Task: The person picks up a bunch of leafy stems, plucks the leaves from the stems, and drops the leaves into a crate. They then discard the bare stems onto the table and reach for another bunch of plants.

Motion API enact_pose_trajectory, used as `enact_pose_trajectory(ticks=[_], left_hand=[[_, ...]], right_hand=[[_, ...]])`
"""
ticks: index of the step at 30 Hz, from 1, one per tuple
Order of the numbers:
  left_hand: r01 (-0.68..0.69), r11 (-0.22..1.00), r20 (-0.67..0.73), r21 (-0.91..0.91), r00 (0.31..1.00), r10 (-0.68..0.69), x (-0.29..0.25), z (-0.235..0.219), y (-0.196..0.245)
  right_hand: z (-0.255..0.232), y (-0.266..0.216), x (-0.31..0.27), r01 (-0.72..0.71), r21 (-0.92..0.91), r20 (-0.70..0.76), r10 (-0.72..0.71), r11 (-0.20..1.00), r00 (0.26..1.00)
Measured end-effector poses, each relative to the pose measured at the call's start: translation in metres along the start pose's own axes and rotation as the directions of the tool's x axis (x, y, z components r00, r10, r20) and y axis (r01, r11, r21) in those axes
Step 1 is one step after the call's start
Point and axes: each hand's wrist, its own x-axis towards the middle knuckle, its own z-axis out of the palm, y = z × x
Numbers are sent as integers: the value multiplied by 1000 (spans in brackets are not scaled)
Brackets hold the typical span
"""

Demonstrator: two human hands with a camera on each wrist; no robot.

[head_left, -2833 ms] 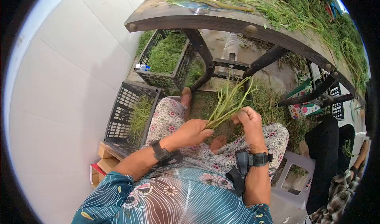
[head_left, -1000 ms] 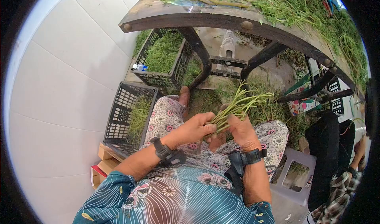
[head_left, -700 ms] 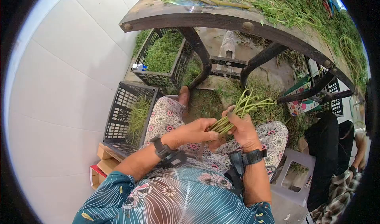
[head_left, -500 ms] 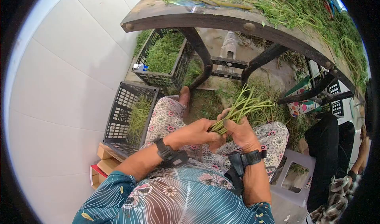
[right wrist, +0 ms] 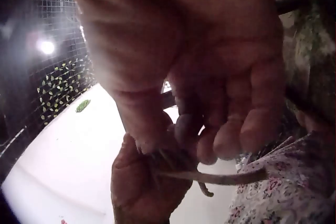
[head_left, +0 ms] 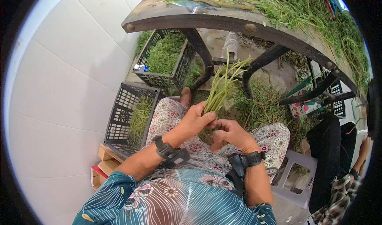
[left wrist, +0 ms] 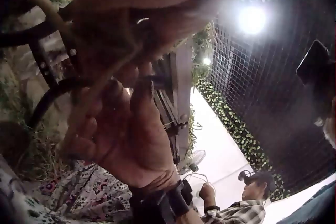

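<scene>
My left hand (head_left: 197, 119) grips a bunch of green leafy-plant stems (head_left: 217, 91) around its lower part. The thin stems fan upward from the fist, mostly bare of leaves. Just right of and below it is my right hand (head_left: 234, 135), fingers half bent, thumb apart from the index finger. In the right wrist view, the right fingertips (right wrist: 231, 142) lie close over loose stem ends (right wrist: 236, 178) that poke out past the left hand (right wrist: 142, 187). The left wrist view has the right palm (left wrist: 134, 140) facing the left hand, with one blurred stem (left wrist: 102, 85) crossing between.
A wooden table (head_left: 191, 22) heaped with greens (head_left: 314, 10) stands ahead. To the left, one black crate (head_left: 119, 113) holds cut stems, and another crate (head_left: 175, 75) is full of leafy tops. Plant scraps (head_left: 266, 105) litter the floor. A grey stool (head_left: 294, 161) and another person (head_left: 342, 185) are on the right.
The right hand has let go of the bunch's upper part and moved down beside the left fist. The bunch has swung from leaning right to more upright, in the left hand's grip.
</scene>
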Motion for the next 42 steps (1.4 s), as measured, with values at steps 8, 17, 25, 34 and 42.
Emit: enact_pose_trajectory(ticks=[8, 17, 25, 34, 42], left_hand=[[-7, 999, -89, -51, 996, 3, 3, 1, -9], [-69, 993, -95, -96, 994, 60, 8, -1, -6], [-34, 986, -112, -164, 994, 15, 5, 0, -3], [-44, 977, -122, -206, 992, 19, 6, 2, -3], [-30, 949, -146, -313, 989, -17, 3, 3, -5]], right_hand=[[0, 17, 9, 89, -96, 215, -66, 991, 974], [6, 10, 7, 90, -109, 158, -72, 990, 985], [5, 2, -1, 20, -67, -3, -21, 998, 1000], [5, 2, 0, -7, -7, 76, 7, 1000, 997], [5, 4, 2, -14, 5, 69, 13, 1000, 998]])
